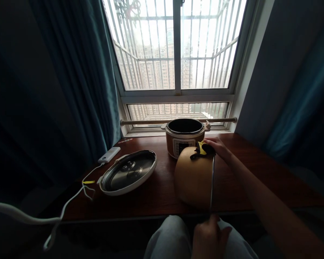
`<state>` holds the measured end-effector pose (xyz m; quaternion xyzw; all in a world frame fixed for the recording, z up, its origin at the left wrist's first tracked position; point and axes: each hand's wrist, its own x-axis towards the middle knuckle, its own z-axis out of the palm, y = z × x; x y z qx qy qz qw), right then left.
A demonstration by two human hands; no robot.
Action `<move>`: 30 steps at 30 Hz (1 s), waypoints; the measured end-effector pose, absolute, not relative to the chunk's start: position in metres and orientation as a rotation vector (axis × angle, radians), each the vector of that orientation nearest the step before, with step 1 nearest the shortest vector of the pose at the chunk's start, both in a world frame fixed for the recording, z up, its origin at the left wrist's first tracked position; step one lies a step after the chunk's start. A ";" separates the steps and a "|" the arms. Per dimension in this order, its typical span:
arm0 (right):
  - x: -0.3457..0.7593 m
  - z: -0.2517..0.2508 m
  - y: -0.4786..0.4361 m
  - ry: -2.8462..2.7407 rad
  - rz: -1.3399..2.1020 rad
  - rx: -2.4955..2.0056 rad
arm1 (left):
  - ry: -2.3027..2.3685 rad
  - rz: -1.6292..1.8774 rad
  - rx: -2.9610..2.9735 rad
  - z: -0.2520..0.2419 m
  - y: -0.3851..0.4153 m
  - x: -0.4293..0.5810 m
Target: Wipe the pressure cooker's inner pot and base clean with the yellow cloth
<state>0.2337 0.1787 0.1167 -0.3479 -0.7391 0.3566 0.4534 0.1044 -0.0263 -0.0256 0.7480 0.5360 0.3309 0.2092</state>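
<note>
The right hand (217,147) is bent over a yellow and black thing that looks like a tape measure (202,148). Its fingers are closed on the top of it. A little black strap (193,157) hangs off its left side.

A long, thin, shiny strip (212,183) goes from there almost straight back to the person. The left hand (209,235) is curled up like a fist, and it looks closed on the near end of the strip. It is dark there, so I can't tell just how the fingertips pinch it.

So the strip's long way runs from far to near. The right hand has the far end, by the window side. The left hand has the end by the knees (170,233).

The big brown pot (191,176) is just left of the strip, and the strip runs along its right edge. The tape measure is at the top of that edge. The pot looks tipped on its side, but I can't see into it.

Just behind the pot is a cooker (185,138) with its top open. Well to the left, a lid (129,172) lies inside up on the table (162,199). Past the lid are a white box (109,155) and its white cord (72,198).
</note>
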 end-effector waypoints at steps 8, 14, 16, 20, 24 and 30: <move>0.215 0.123 0.155 -1.769 0.825 -0.710 | 1.691 0.650 2.276 -0.034 -0.021 0.121; 0.197 0.133 0.153 -1.903 0.811 -0.546 | 1.688 0.567 2.247 -0.035 -0.013 0.145; 0.197 0.134 0.154 -1.901 0.838 -0.537 | 1.675 0.555 2.195 -0.034 -0.007 0.153; 0.201 0.135 0.155 -1.891 0.861 -0.562 | 1.666 0.502 2.130 -0.036 0.002 0.161; 0.201 0.136 0.157 -1.864 0.960 -0.675 | 1.669 0.474 2.082 -0.039 0.007 0.162; 0.193 0.154 0.144 -1.631 0.872 -0.828 | 1.502 0.546 2.018 -0.038 0.007 0.150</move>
